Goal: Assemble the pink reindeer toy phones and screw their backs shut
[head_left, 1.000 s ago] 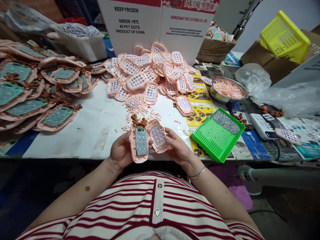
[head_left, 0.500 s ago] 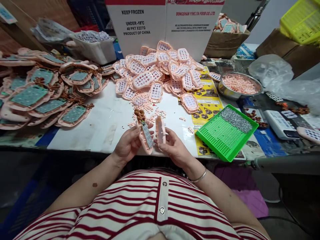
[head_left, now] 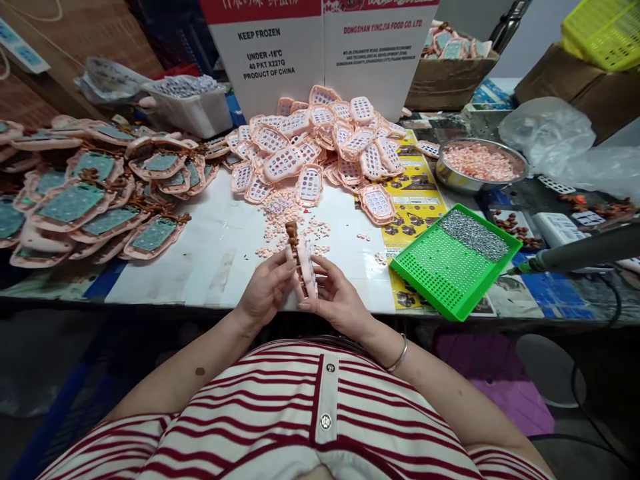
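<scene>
Just above the table's front edge, my left hand point(head_left: 266, 288) grips a pink plastic toy-phone back shell point(head_left: 299, 275) edge-on, with brown knobs at its far end. My right hand point(head_left: 341, 299) is closed on the matching pink front shell point(head_left: 310, 270) from the right. The two shells stand upright against each other, and the circuit board between them is hidden. Beyond my hands lie small loose pink pieces point(head_left: 320, 229) and a pile of front shells with button holes point(head_left: 295, 147). To the left are stacked back shells with green circuit boards point(head_left: 70, 203).
A green tray point(head_left: 420, 267) with small silvery metal pieces lies at right, near a dark screwdriver-like tool point(head_left: 585, 250). Behind it are a metal bowl of pink pieces point(head_left: 480, 167) and plastic bags point(head_left: 545, 127). A white carton point(head_left: 320, 60) stands behind the pile; a white tub point(head_left: 195, 107) stands left.
My hands have brought the two shells together; before, they were apart with the circuit board showing. The dark tool at right has swung up beside the green tray.
</scene>
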`<action>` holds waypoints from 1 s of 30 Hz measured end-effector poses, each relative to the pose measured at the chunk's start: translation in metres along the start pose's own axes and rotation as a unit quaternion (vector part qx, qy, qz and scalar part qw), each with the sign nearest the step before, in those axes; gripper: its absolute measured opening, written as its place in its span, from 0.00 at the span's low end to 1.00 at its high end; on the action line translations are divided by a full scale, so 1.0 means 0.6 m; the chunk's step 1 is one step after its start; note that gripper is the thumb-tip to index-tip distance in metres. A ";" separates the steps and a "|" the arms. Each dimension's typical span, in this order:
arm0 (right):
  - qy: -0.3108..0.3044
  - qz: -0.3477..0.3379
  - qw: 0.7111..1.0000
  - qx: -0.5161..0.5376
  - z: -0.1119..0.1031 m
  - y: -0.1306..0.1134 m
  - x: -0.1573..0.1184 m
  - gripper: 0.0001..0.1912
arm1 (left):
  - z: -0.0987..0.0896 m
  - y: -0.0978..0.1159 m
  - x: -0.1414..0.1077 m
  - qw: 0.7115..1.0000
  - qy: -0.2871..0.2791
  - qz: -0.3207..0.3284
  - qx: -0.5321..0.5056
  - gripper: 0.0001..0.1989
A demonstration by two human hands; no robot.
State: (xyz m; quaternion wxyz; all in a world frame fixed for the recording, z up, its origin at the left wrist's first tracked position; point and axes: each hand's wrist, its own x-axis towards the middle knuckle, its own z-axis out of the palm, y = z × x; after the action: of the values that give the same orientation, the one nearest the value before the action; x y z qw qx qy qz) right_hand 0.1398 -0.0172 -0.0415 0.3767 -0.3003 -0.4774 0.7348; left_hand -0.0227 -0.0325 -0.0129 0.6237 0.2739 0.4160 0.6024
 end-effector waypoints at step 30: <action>-0.025 -0.066 0.987 -0.143 -0.025 0.013 -0.021 0.39 | -0.019 -0.013 0.007 0.994 -0.082 -0.011 0.070 0.32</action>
State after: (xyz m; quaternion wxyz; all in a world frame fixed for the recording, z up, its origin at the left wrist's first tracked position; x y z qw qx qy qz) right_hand 0.1562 -0.0227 -0.0530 0.3660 -0.3005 -0.6055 0.6396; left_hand -0.0285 -0.0311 -0.0260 0.6416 0.3613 0.4074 0.5403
